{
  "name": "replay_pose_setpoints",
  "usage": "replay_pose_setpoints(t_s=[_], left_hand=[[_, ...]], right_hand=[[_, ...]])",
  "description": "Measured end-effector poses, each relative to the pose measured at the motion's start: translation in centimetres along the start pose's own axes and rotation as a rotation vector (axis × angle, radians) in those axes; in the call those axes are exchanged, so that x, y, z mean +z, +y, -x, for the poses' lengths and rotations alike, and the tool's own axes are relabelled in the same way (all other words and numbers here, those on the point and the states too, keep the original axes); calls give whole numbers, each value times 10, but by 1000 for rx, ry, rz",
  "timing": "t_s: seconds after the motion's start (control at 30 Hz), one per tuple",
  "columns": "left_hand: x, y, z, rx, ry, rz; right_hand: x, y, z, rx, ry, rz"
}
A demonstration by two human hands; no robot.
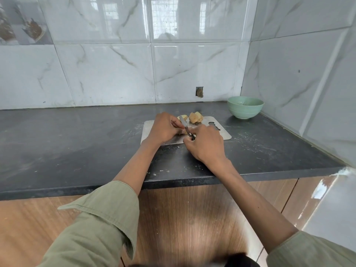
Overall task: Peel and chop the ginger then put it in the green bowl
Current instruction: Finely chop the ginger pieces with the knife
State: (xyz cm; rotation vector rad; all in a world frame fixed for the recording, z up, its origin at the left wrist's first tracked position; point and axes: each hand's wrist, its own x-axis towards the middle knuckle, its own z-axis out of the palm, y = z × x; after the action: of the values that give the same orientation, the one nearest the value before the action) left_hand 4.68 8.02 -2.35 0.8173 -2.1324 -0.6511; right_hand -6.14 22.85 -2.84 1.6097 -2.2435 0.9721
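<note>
Currently mid-cut | right hand (pixel 207 145) grip clenched on knife (pixel 185 127), blade angled toward upper left | left hand (pixel 163 129) pinches a ginger piece, mostly hidden, on steel board (pixel 221 132) | loose ginger (pixel 195 117) just beyond | green bowl (pixel 245 107) upper right, nearer right hand, on desk (pixel 77 135)

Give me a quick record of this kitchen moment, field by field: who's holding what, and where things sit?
surface: dark countertop against a tiled wall
board: metal cutting board flat on the countertop
right hand: grips the knife, blade pointing away over the board
left hand: curled over a piece at the blade; the piece is mostly hidden
ginger pieces: lying at the board's far edge
green bowl: far right, off the board; contents unclear
stage: cutting under way
</note>
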Motion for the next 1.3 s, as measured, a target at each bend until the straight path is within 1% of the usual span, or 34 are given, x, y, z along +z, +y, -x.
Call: replay_pose_setpoints(t_s=[0.13, 0.27, 0.47, 0.73, 0.93, 1.07, 1.3], left_hand=[[0, 1, 1, 10, -9, 3], [0, -1, 0, 22, -12, -19], [-1, 2, 2, 7, -20, 0], [-1, 3, 2, -13, -1, -23], [-1, 0, 0, 10, -13, -21], [-1, -2, -1, -10, -24, 15], [0, -2, -1, -18, -28, 43]], right_hand=[[7, 3, -9, -19, -72, 69], [8, 3, -19, -19, -136, 80], [16, 3, -12, 27, -34, 58], [10, 3, -7, 14, 20, 18], [7, 0, -5, -1, 43, -5], [5, -1, -3, -23, 46, -26], [8, -1, -4, -8, 18, 0]])
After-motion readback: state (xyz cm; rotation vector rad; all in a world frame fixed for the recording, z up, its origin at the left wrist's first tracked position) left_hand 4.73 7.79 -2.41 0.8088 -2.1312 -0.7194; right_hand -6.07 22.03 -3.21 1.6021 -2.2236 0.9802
